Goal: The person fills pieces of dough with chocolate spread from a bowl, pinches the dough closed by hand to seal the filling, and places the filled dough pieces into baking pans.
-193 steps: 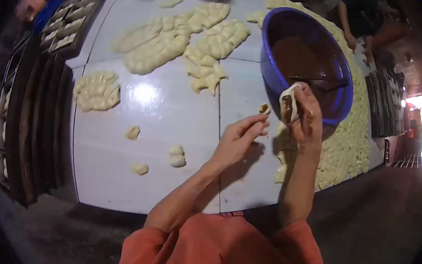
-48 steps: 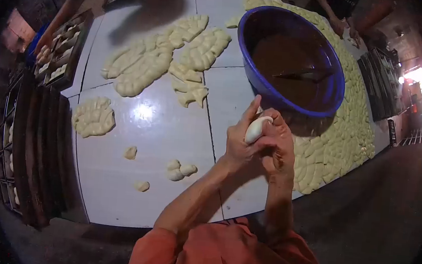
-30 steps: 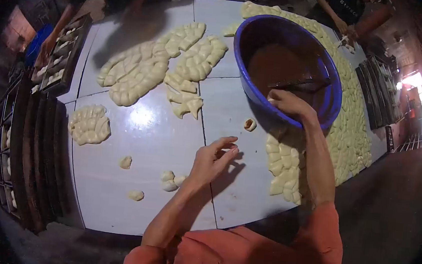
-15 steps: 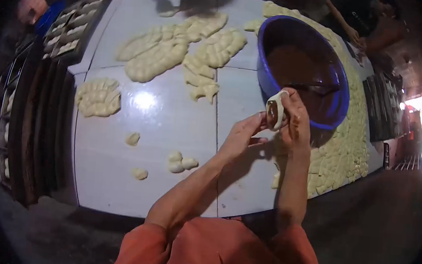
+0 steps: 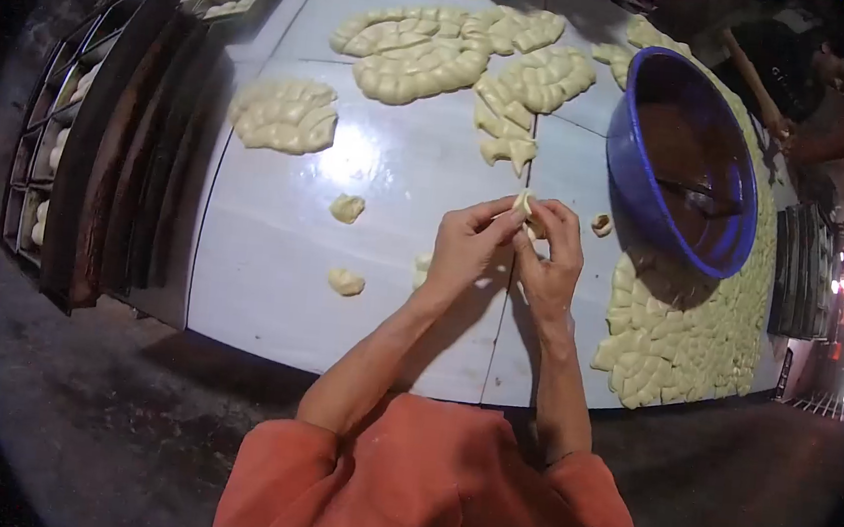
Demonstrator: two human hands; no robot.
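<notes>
My left hand [image 5: 468, 245] and my right hand [image 5: 552, 263] meet above the white table, fingertips closed on a small piece of pale dough [image 5: 524, 204]. Both thumbs press against the dough, and my fingers hide most of it. To the right stands a tilted purple basin [image 5: 641, 172] of brown filling [image 5: 682, 141], with a dark utensil [image 5: 701, 196] resting inside. Between my right hand and the basin lies a small, brown-marked dough bit [image 5: 601, 225]. Left of my hands are loose dough pieces [image 5: 348, 208], and another [image 5: 422, 269] is partly hidden by my left forearm.
Clusters of dough pieces [image 5: 419, 71] lie across the far side of the table [image 5: 269, 290], and one more cluster [image 5: 284, 115] is at left. A wide sheet of cut dough [image 5: 677, 336] spreads under and around the basin. Stacked trays [image 5: 100, 155] stand at left. A co-worker's arm [image 5: 754, 82] shows at far right.
My hands have moved left, away from the basin. Brown filling showed in the dough's opening before; now my fingers pinch and cover the dough. The camera view has shifted.
</notes>
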